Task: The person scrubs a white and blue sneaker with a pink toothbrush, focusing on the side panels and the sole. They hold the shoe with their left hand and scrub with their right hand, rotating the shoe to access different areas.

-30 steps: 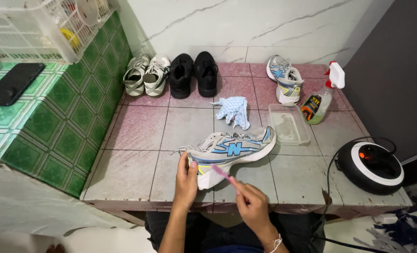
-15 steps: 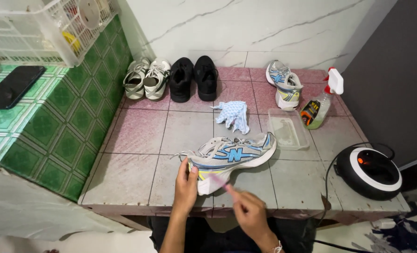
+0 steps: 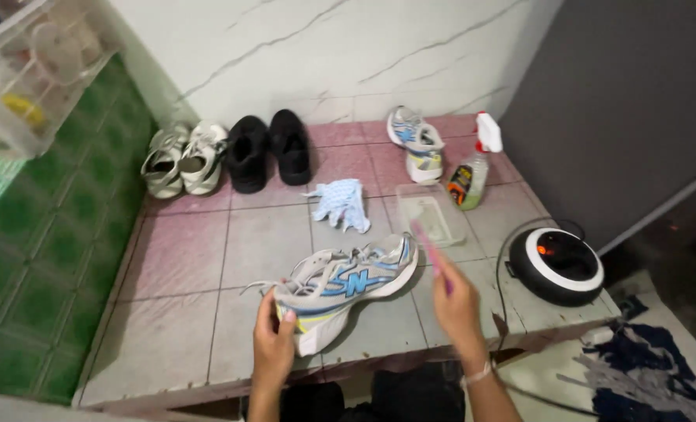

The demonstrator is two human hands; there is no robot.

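Grey-and-blue running shoe (image 3: 348, 281) lies on its side on the tiled table (image 3: 184, 258), near the front edge, its heel toward the person and its toe pointing right and away. The left hand (image 3: 273, 344) grips the heel end, fingers curled over the back of the shoe, so the shoe sits directly against this hand. The right hand (image 3: 457, 301) is just beside the toe, apart from the shoe, and is closed around a pink toothbrush (image 3: 430, 250) that stands blurred above the fingers. Behind the toothbrush rests a clear plastic tray (image 3: 434, 219), with a spray bottle (image 3: 473, 168) just beside it and the matching second shoe (image 3: 418, 142) further back. A pale blue cloth (image 3: 340, 205) lies crumpled in the middle of the table. Along the wall stand a pair of black shoes (image 3: 270, 148) and a pair of white sneakers (image 3: 182, 159). A round black-and-white appliance (image 3: 557, 264) sits at the right corner
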